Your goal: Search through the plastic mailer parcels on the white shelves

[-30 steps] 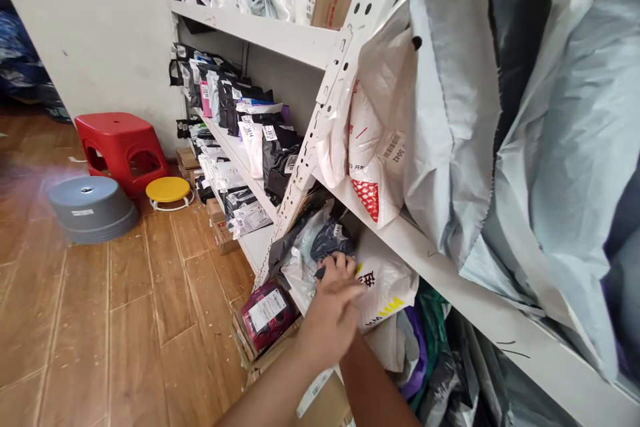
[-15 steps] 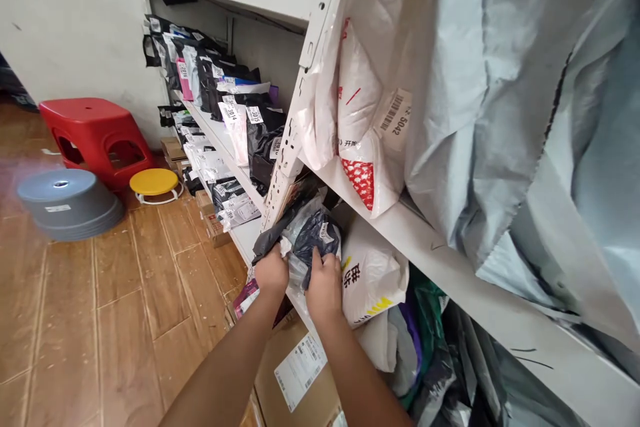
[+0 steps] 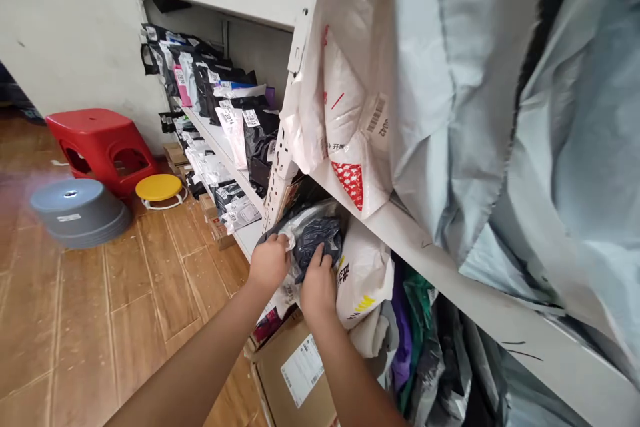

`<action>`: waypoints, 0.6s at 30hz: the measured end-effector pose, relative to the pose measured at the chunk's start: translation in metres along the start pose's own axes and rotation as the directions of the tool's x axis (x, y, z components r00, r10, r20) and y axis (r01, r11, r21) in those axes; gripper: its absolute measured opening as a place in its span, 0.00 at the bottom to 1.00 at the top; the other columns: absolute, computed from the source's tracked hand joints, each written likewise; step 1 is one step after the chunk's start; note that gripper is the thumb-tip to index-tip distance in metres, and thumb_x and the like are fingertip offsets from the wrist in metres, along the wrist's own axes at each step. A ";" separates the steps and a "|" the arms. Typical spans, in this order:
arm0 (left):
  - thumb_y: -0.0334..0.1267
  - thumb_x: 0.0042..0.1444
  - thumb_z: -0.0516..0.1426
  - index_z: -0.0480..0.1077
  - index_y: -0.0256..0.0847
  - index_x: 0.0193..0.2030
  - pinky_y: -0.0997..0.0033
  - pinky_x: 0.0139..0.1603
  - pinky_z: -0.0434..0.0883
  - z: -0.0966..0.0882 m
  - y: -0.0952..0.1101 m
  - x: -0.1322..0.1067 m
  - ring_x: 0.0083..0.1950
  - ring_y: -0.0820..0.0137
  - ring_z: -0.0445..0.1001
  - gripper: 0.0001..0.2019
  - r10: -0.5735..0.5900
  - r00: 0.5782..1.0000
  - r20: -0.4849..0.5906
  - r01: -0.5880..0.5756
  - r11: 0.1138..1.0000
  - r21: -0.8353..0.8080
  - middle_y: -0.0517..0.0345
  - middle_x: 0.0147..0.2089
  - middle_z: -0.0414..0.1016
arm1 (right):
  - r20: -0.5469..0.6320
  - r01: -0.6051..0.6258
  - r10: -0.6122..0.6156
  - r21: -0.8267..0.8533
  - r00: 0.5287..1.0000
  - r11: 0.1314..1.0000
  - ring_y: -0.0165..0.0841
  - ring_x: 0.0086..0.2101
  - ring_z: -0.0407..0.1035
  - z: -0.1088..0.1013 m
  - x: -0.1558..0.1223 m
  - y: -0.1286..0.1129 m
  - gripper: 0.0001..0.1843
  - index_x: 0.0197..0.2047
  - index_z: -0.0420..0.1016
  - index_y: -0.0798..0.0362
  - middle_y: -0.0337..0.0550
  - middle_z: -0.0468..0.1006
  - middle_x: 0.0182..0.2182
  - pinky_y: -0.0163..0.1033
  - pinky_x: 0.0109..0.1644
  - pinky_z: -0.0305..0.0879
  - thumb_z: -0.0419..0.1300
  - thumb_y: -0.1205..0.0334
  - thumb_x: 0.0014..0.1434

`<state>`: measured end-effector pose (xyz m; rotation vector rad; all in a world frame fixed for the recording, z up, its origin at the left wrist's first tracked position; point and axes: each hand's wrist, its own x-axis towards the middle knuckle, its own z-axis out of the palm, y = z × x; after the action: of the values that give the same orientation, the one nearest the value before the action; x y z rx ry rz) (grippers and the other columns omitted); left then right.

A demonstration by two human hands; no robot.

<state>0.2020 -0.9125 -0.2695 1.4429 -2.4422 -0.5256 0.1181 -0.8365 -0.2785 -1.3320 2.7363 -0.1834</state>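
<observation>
dark navy packet (image 3: 319, 239) just below center of frame: crinkled plastic with slight sheen, bunched, rounded. left hand (image 3: 270, 261): grip clamped on pale plastic bag (image 3: 306, 215) beside packet. right hand (image 3: 319, 285): fingers bent against packet's lower edge; whether grip is clamped, cannot tell. white bag (image 3: 367, 270), yellow-printed, just right. cardboard box (image 3: 275, 380) at bottom middle.
</observation>
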 end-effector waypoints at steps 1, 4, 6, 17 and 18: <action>0.33 0.60 0.50 0.73 0.35 0.47 0.56 0.45 0.73 0.002 -0.007 -0.004 0.46 0.52 0.77 0.13 0.027 1.000 -0.001 -0.027 1.000 0.004 0.44 0.43 0.76 | -0.016 0.016 -0.015 0.034 1.000 0.999 0.45 0.50 0.71 0.000 -0.002 0.000 0.37 0.71 0.46 0.69 0.65 0.69 0.51 0.47 0.57 0.69 0.42 0.82 0.57; 0.51 0.59 0.56 0.77 0.43 0.45 0.50 0.59 0.68 0.014 -0.027 -0.019 0.59 0.48 0.67 0.16 0.047 0.985 -0.168 -0.059 0.996 -0.063 0.43 0.53 0.70 | -0.027 0.037 -0.034 0.139 0.999 0.990 0.47 0.54 0.68 -0.005 -0.005 0.003 0.43 0.71 0.44 0.69 0.65 0.66 0.55 0.46 0.62 0.65 0.53 0.81 0.53; 0.57 0.55 0.59 0.78 0.46 0.44 0.43 0.65 0.61 0.027 -0.036 -0.024 0.66 0.44 0.58 0.19 -0.063 0.953 -0.297 0.002 0.980 -0.201 0.42 0.61 0.60 | -0.016 0.034 -0.032 0.138 0.999 0.990 0.49 0.52 0.69 -0.010 -0.007 0.004 0.44 0.71 0.42 0.72 0.67 0.66 0.54 0.47 0.60 0.66 0.54 0.80 0.52; 0.50 0.63 0.51 0.70 0.39 0.56 0.46 0.67 0.61 0.045 -0.014 -0.042 0.65 0.52 0.61 0.21 -0.276 0.917 -0.289 0.071 0.825 -0.561 0.41 0.59 0.63 | -0.209 0.422 -0.372 0.303 0.904 0.855 0.47 0.67 0.53 0.016 -0.077 0.025 0.30 0.71 0.51 0.53 0.59 0.45 0.72 0.51 0.65 0.65 0.45 0.61 0.68; 0.51 0.62 0.53 0.68 0.40 0.58 0.45 0.68 0.59 0.044 -0.006 -0.053 0.67 0.52 0.58 0.23 -0.230 0.896 -0.380 -0.012 0.842 -0.539 0.40 0.61 0.60 | -0.286 0.495 -0.413 0.342 0.865 0.799 0.43 0.67 0.53 0.030 -0.096 0.043 0.30 0.72 0.50 0.50 0.53 0.46 0.72 0.49 0.64 0.67 0.46 0.61 0.68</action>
<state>0.2148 -0.8612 -0.3136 1.2900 -1.6896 -0.7420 0.1480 -0.7368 -0.3112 -1.8859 2.2578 -0.9119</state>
